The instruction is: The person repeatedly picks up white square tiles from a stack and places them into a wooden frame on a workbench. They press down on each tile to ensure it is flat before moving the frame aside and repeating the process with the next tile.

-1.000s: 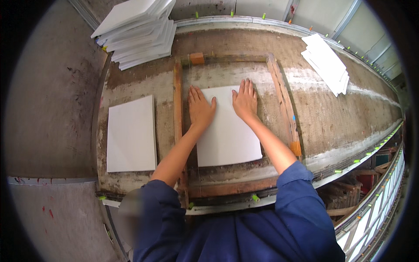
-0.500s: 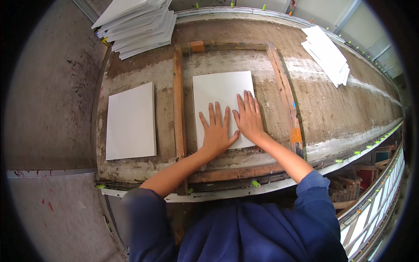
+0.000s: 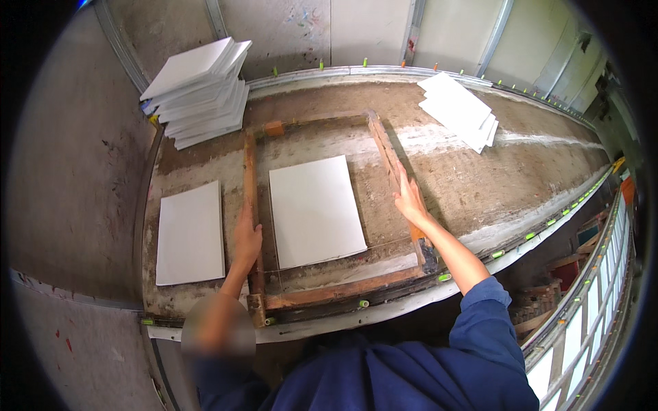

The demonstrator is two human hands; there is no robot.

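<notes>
A worn rectangular wooden frame (image 3: 375,279) lies on the long stained table, with an orange patch at its far left corner. My left hand (image 3: 247,236) is closed around its left bar, fingers mostly hidden. On the right bar, my right hand (image 3: 410,202) grips with the thumb to the inner side and the fingers along the wood. Inside the frame lies a white sheet (image 3: 317,211), which neither hand touches. A thin line crosses near this sheet's lower edge. To the left of the frame rests a white stack of sheets (image 3: 190,234).
At the far left stands a tall, uneven pile of white sheets (image 3: 199,96). A smaller fanned pile (image 3: 458,109) lies at the far right. Small green pegs (image 3: 364,303) line the table's edges. A rack with white panels (image 3: 562,349) stands at the lower right.
Both hands have left the white sheet, where they lay flat, and moved apart onto the frame's side bars. The view has tilted up, showing more of the far wall.
</notes>
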